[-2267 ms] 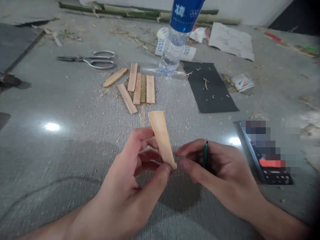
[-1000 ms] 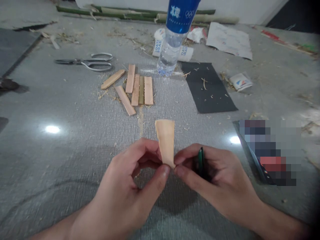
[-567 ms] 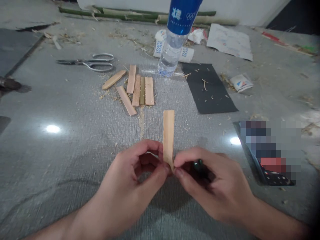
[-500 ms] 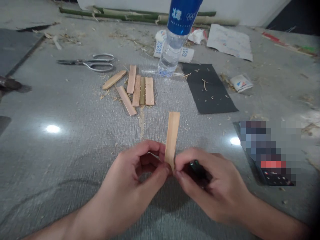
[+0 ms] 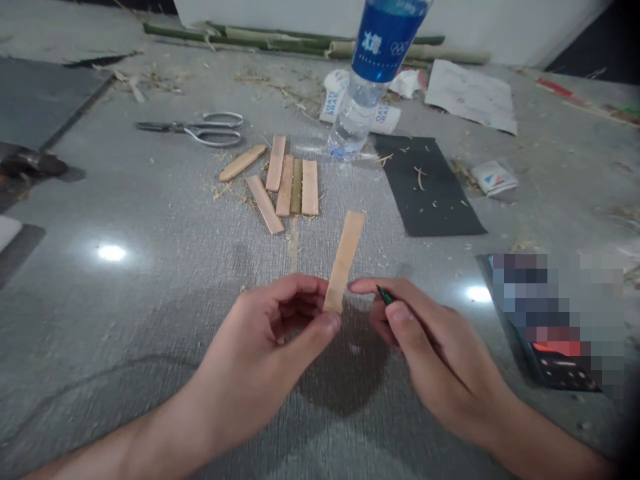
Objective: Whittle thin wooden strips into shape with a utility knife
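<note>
My left hand (image 5: 265,347) pinches the lower end of a flat, pale bamboo strip (image 5: 346,257) between thumb and fingers. The strip stands up at a slant, its top leaning right. Just to its right, my right hand (image 5: 440,353) is closed around a slim, dark green pen-like tool (image 5: 384,295). Only the tool's pointed end shows between thumb and index finger; the rest is hidden in the hand. The right index fingertip points at the strip's edge, close to it. Beyond the hands lie several cut bamboo strips (image 5: 310,188), one with tapered ends (image 5: 243,163).
A water bottle (image 5: 383,47) stands behind the strips, with scissors (image 5: 215,130) to their left. A black sheet (image 5: 430,190) with shavings lies right, and a phone (image 5: 565,373) nearer me. Green bamboo poles (image 5: 280,37) lie along the wall. A dark tool end (image 5: 50,163) shows far left.
My right fingers have come away from the strip's lower end, and the green tool's tip now shows. The strip leans further right. The whole view has shifted slightly.
</note>
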Demonstrator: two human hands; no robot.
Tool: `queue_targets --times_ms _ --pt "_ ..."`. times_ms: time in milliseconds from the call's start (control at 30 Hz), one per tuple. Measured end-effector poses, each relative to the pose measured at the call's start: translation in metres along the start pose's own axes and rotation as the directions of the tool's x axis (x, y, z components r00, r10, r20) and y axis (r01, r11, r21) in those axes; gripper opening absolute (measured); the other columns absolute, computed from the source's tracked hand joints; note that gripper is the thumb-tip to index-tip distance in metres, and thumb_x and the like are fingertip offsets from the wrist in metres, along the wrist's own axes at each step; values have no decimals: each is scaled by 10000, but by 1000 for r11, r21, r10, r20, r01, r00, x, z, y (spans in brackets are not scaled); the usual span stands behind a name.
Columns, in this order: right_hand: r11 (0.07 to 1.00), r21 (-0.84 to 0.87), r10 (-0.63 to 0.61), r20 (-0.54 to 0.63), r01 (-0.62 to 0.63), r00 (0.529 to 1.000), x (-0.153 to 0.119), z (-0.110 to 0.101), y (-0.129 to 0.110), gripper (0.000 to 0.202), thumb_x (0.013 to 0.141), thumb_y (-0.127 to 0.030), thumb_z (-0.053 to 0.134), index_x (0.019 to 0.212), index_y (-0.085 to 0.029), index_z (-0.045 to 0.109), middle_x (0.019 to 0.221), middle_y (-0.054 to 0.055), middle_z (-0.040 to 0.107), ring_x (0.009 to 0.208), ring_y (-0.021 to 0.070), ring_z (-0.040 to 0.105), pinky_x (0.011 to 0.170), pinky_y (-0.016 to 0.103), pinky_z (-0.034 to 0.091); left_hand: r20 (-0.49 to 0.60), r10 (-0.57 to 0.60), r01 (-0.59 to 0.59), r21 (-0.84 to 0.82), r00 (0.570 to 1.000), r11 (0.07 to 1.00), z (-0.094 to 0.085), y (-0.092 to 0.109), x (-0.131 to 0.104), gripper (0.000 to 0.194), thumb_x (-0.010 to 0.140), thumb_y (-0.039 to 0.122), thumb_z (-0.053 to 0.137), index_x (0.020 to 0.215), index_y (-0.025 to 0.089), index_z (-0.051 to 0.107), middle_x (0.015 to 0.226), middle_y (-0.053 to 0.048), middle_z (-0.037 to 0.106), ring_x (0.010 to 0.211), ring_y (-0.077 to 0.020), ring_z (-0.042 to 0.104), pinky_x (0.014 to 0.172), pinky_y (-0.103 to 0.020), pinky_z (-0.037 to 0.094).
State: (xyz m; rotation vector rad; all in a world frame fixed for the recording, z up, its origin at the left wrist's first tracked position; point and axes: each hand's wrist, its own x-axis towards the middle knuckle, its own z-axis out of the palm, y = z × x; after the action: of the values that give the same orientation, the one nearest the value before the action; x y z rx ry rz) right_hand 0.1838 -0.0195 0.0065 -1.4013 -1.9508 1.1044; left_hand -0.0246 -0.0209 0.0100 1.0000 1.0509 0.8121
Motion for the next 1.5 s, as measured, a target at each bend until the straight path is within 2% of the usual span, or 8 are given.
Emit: queue_targets --times_ms 200,533,667,800,967,1200,1367,1500 --pt "989 -129 -68 2 67 998 -1 1 -2 252 1028 -282 437 1261 -347 509 595 -90 441 464 78 405 475 222 341 -22 -24 25 12 999 1000 -2 1 -2 111 891 276 687 988 226 708 914 23 744 834 -106 683 742 -173 539" --pt "976 197 106 -38 -97 994 -1 2 -3 189 989 -409 526 1063 -251 599 675 -48 457 562 100 413 476 233 327 16 -62 59 136 998 989 1 2 -4 81 873 282 686 904 225 735 800 18 728 715 -119 633 624 -194 499" --pt "959 227 182 -25 -172 983 3 0 -7 269 951 -409 592 772 -209 567 608 -52 426 518 91 378 448 236 306 92 35 -63 317 995 946 5 1 -6 131 930 271 604 857 239 708 754 44 677 658 -98 575 594 -198 443" --pt "896 370 252 27 -244 967 1 2 -5 311 949 -430 591 723 -223 537 498 -85 341 421 77 269 385 241 236 140 175 -221 471 975 854 5 -1 -8 186 994 261 490 863 219 616 759 41 604 637 -87 515 589 -219 393" --pt "895 368 265 15 -251 964 -1 6 -4 365 928 -446 617 673 -226 477 505 -81 305 429 80 240 366 243 185 225 155 -260 580 962 772 5 -9 -7 276 1035 251 343 770 215 411 688 48 472 577 -100 411 548 -272 313" --pt "956 272 130 -62 -109 990 -7 9 -2 434 1050 -451 294 789 -222 554 667 -3 500 557 128 422 489 277 336 31 101 -104 436 994 894 6 -13 -6 375 1062 356 294 747 210 433 652 58 443 576 -92 397 568 -266 317" --pt "999 8 -52 122 51 991 -9 9 -5 110 1010 -282 448 1018 -264 557 751 -15 606 608 139 536 563 286 395 -93 71 -40 299 993 953 9 -13 -8 399 1049 415 332 732 209 462 668 40 466 622 -105 417 591 -261 348" --pt "988 -39 -141 169 149 975 -6 11 -9 102 989 -214 473 1059 -263 529 742 -34 622 586 124 544 573 273 399 -116 32 -4 233 993 972 10 -14 -9 417 1036 451 353 713 209 458 648 34 450 612 -113 394 566 -261 351"
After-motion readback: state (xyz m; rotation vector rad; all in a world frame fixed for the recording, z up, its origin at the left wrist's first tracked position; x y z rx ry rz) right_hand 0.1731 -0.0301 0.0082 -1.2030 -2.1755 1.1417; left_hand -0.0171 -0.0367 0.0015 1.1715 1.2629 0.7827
